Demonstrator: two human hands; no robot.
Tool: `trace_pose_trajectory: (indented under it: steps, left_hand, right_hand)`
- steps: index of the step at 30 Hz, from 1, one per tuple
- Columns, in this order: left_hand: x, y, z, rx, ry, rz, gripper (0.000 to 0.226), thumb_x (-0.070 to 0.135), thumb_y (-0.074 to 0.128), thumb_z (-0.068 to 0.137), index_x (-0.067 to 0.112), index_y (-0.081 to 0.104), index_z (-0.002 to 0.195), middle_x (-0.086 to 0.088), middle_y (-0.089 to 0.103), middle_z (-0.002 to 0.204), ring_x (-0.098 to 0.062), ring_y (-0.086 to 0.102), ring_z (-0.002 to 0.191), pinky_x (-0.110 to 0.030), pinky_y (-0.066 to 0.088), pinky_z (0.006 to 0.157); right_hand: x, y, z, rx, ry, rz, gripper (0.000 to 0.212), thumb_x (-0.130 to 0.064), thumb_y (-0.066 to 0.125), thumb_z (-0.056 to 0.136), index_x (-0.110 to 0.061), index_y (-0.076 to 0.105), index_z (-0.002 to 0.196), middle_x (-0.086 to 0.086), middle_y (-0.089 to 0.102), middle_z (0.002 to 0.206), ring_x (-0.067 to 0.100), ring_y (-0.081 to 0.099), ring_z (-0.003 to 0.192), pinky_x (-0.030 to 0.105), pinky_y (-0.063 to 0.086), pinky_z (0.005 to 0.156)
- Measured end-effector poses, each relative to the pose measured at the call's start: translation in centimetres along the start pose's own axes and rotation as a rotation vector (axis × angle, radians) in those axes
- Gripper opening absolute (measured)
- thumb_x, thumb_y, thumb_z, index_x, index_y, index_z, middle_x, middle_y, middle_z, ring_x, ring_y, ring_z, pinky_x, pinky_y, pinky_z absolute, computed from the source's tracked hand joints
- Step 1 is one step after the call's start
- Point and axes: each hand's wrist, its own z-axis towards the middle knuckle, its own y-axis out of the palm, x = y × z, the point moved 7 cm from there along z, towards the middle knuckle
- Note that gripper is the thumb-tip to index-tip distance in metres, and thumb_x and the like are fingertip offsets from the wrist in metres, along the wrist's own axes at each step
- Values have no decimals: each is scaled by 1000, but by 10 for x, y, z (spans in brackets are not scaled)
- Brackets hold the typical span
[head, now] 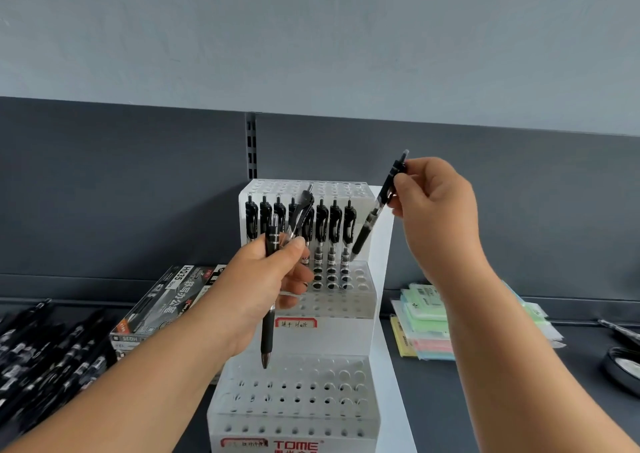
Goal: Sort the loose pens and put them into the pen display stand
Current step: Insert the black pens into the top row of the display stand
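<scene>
right hand (434,210) pinches a pen (375,210), its tip below the fingers over the stand (346,300); left hand (266,279) grips two pens (268,314).

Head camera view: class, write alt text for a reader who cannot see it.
A right hand holds a tilted black pen, tip at the tiered pen display stand, beside a row of standing pens. The left hand grips more pens.

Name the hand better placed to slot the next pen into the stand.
Right. The right hand pinches a single pen whose tip hangs near free holes in the pen display stand; the left hand grips two pens together.
</scene>
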Motion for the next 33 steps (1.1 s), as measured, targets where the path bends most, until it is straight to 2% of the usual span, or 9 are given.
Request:
trace_pose_trajectory:
  steps: [7, 11, 15, 18, 20, 22, 26, 30, 33]
  left_hand:
    - [0, -2, 1, -14, 27, 37, 20, 31, 54, 94, 15, 66, 94, 1, 52, 61, -12, 43, 50, -29, 43, 54]
    - [0, -4, 1, -28, 27, 24, 19, 31, 55, 94, 16, 67, 93, 3, 48, 58, -11, 41, 50, -27, 43, 54]
    - [0, -4, 1, -44, 33, 14, 21, 31, 54, 94, 14, 67, 94, 3, 46, 57, -11, 39, 48, -27, 42, 54]
    - [1, -3, -1, -71, 41, 12, 22, 31, 54, 94, 13, 67, 95, 3, 46, 57, -11, 39, 48, -27, 42, 54]
    - [2, -2, -1, -87, 49, 18, 23, 32, 54, 93, 13, 67, 96, 3, 46, 57, -11, 41, 48, -28, 42, 56]
    - [2, -1, -2, -99, 60, 38, 24, 33, 55, 92, 12, 66, 96, 3, 47, 57, -11, 42, 49, -29, 42, 56]
    - [5, -3, -4, -120, 94, 92, 22, 33, 55, 93, 12, 61, 92, 3, 49, 59, -11, 44, 51, -25, 41, 53]
    - [8, -23, -4, -22, 130, 79, 22, 34, 51, 94, 18, 65, 98, 3, 63, 76, -10, 57, 68, -26, 45, 62]
    - [12, -55, 0, 238, 172, 22, 24, 35, 49, 96, 18, 65, 101, 3, 65, 87, -11, 60, 82, -28, 49, 70]
  right_hand:
    - [9, 18, -7, -42, -55, -168, 15, -16, 49, 96, -25, 60, 99, -5, 66, 79, 18, 61, 72, 33, 50, 66]
    - [35, 35, -19, -129, 29, -279, 13, -18, 50, 97, -22, 60, 104, -5, 62, 75, 9, 54, 61, 24, 44, 56]
    - [42, 34, -18, -133, 114, -299, 14, -20, 51, 96, -19, 61, 107, -8, 63, 81, 10, 58, 73, 22, 44, 60]
    - [23, 31, -20, -68, -25, -464, 25, -24, 57, 92, -21, 58, 117, -6, 59, 110, 14, 53, 103, 24, 39, 80]
    - [3, 32, -29, -25, -106, -353, 25, -28, 59, 91, -22, 58, 116, -10, 56, 110, 9, 52, 104, 23, 40, 84]
    - [-2, 47, -36, -146, 5, -71, 16, -29, 60, 91, -21, 61, 105, -12, 62, 95, 4, 59, 86, 21, 46, 76]
    - [2, 82, -49, -375, 231, 299, 12, -18, 59, 92, -13, 61, 82, 14, 67, 79, 20, 62, 71, 40, 56, 73]
    - [-2, 77, -38, -262, 267, 452, 13, -12, 53, 95, -12, 62, 86, 6, 68, 76, 13, 63, 66, 30, 55, 69]
    - [-15, 71, -25, -165, 170, 411, 12, -13, 51, 96, -15, 61, 90, -1, 67, 78, 12, 67, 67, 30, 57, 70]
